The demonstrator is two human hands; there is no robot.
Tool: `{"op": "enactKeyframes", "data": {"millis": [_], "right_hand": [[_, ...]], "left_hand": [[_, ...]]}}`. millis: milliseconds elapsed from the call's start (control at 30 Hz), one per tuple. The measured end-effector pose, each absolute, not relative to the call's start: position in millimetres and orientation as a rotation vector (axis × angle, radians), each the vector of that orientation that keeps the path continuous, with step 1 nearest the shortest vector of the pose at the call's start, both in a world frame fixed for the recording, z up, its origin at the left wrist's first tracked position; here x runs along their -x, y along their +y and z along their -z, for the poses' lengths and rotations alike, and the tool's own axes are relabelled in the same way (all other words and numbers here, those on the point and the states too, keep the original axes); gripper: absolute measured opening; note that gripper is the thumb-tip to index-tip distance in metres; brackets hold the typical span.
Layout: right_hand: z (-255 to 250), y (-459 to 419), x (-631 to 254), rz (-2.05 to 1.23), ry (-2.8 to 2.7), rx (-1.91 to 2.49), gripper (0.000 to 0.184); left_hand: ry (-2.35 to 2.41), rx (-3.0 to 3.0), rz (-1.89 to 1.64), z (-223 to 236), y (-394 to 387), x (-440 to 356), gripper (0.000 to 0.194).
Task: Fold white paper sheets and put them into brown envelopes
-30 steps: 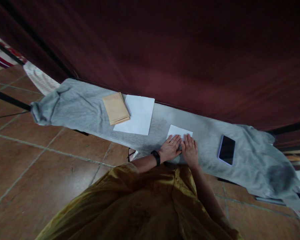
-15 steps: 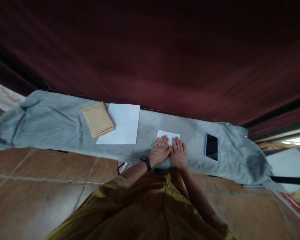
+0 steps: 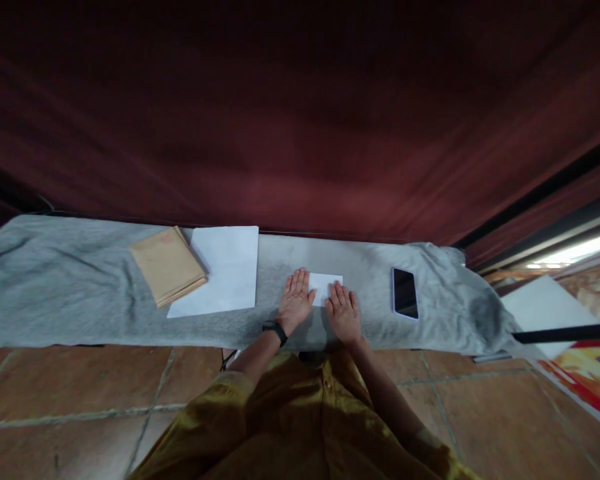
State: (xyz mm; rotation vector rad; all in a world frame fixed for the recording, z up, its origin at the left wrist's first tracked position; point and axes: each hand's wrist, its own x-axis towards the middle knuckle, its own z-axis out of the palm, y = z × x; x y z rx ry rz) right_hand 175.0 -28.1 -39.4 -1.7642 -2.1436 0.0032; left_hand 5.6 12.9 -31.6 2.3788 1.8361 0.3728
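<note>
A small white piece of paper (image 3: 321, 288), perhaps folded, lies on the grey cloth (image 3: 300, 257) in front of me. My left hand (image 3: 296, 300) rests flat at its left edge, fingers stretched out and pointing away from me; a dark band circles that wrist. Across the paper's right edge lies my right hand (image 3: 343, 310), also flat, its fingertips covering part of that side. The two hands are apart, with the middle of the paper showing between them. Neither one grips anything.
Left of my hands are large white sheets (image 3: 230, 267), partly under a stack of brown envelopes (image 3: 169, 265). A phone (image 3: 405, 293) with a dark screen lies to the right. A dark red curtain (image 3: 300, 133) hangs behind. Below is a tiled floor (image 3: 105, 380).
My hands have slid apart, the left one to the paper's left edge and the right one to its right edge, so more of the paper shows. The camera view has shifted slightly.
</note>
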Motion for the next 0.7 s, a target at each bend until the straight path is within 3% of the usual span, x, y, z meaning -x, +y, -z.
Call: {"op": "enactKeyframes", "data": {"millis": [267, 700], "right_hand": [[30, -3, -146, -0.131, -2.19, 1.737, 0.052], [37, -10, -184, -0.012, -2.001, 1.849, 0.053]], "left_hand": [[1.85, -2.434, -0.322, 32, 13, -1, 0.061], [1.867, -2.465, -0.309, 30, 8, 14, 0.063]]}}
